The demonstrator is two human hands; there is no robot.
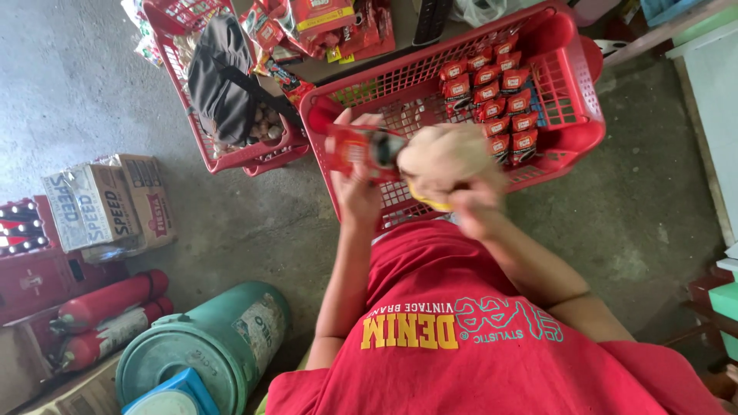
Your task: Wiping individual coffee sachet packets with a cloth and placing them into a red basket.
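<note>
Left hand [355, 180] grips a red sachet pack [361, 150], long axis running left-right, its right end touching a beige bag [442, 157]. Right hand [477, 206] is closed on that bag from below. Both are held over the near edge of the red basket [569, 146]; small red packets [496, 100] lie in rows further in, nearer the right hand.

At frame centre we see a basket [573, 134] with rows of small packets [496, 100] in its right half. Our left hand [357, 173] and right hand [469, 204] meet over its near edge. A second basket [231, 157] sits upper left, cartons [108, 204] far left, a drum [204, 350] lower left.
</note>
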